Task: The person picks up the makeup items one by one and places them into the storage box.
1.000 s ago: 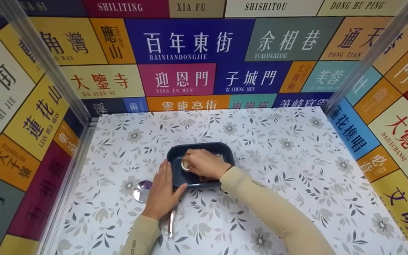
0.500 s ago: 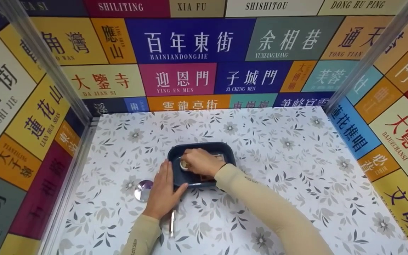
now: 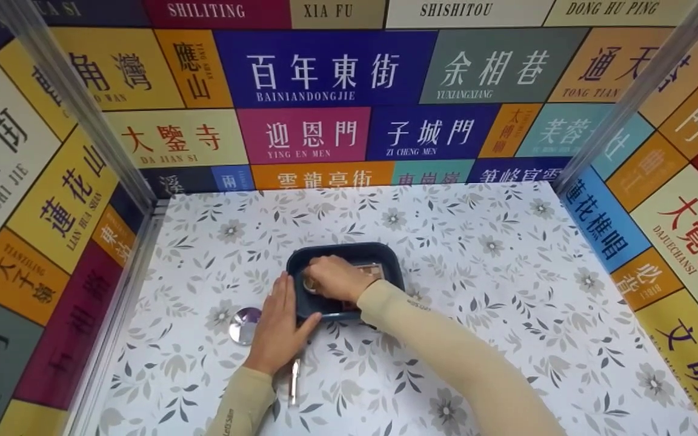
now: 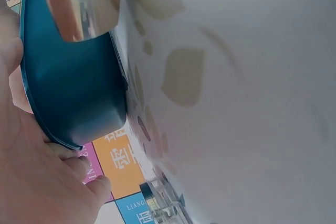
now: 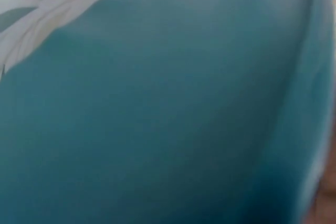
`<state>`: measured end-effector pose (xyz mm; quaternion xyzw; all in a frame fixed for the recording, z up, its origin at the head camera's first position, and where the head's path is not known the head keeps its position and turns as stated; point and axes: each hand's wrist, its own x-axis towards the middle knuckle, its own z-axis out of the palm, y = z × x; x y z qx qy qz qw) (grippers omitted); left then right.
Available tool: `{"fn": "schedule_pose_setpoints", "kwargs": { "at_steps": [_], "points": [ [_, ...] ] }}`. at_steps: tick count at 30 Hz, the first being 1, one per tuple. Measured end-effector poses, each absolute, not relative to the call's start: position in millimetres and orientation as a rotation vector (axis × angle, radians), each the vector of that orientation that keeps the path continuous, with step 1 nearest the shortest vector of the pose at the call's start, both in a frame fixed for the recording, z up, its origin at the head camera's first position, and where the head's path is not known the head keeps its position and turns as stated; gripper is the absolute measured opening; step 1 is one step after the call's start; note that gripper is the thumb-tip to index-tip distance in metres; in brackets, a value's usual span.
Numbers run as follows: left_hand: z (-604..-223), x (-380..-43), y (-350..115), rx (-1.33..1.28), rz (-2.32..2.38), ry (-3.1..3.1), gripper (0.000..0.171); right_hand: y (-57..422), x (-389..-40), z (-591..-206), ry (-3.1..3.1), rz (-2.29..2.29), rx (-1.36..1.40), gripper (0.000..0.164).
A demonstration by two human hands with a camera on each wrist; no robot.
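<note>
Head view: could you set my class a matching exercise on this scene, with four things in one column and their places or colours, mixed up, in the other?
Things
1. Left hand
2. Tray
3. Disc
4. Right hand

Places and colours
A. Dark blue
B. Inside the tray's rim
C. Against the outside of the tray
D. Shiny, on the side of the left hand away from the tray

Right pairs: 1-C, 2-A, 3-D, 4-B

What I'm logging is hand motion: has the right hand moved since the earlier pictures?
Yes: the right hand shifted slightly left relative to the dark tray.
</note>
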<state>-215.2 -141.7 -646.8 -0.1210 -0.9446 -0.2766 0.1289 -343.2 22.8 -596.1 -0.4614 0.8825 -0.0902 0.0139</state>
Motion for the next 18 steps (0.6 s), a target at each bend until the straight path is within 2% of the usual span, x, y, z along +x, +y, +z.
{"fn": "schedule_pose_setpoints", "kwargs": {
  "at_steps": [18],
  "points": [
    [-647.0,-215.6,-142.4,-0.343,-0.791,-2.747,0.095,12.8,-344.1,-604.5,2.794,-0.322,-1.399,0.011]
  ]
}}
